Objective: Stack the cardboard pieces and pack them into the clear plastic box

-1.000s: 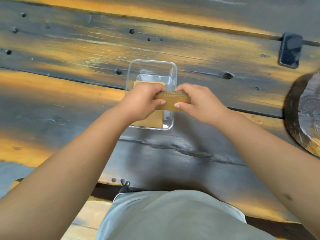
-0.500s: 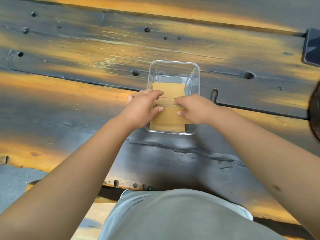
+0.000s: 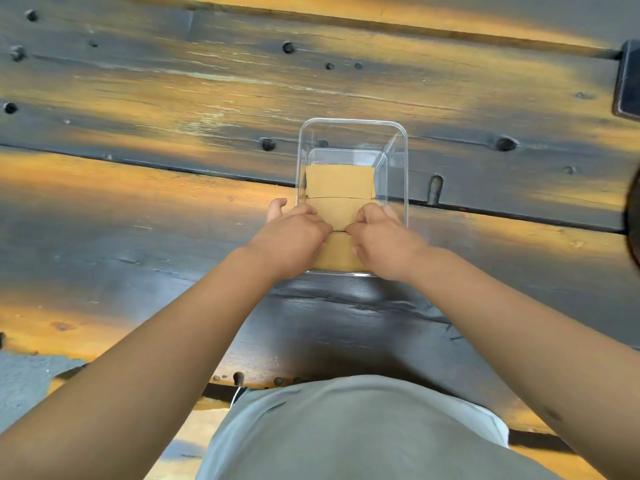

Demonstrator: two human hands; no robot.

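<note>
The clear plastic box (image 3: 352, 123) stands on the dark wooden table, straight in front of me. Brown cardboard pieces (image 3: 341, 183) lie flat inside it, overlapping, with edges showing across the middle. My left hand (image 3: 294, 237) and my right hand (image 3: 381, 240) reach into the near half of the box, with fingers curled down onto the cardboard from each side. Their fingertips almost meet at the centre. My left thumb sticks out past the box's left wall. The hands hide the near part of the cardboard.
The table (image 3: 173, 98) is made of worn planks with dark gaps and holes. A dark phone (image 3: 628, 81) lies at the far right edge. A dark round object (image 3: 634, 220) is cut off by the right border. The table's near edge is by my waist.
The cardboard stack, held above the box a second ago, has gone down into the box. Both hands followed it down and now rest inside the near half.
</note>
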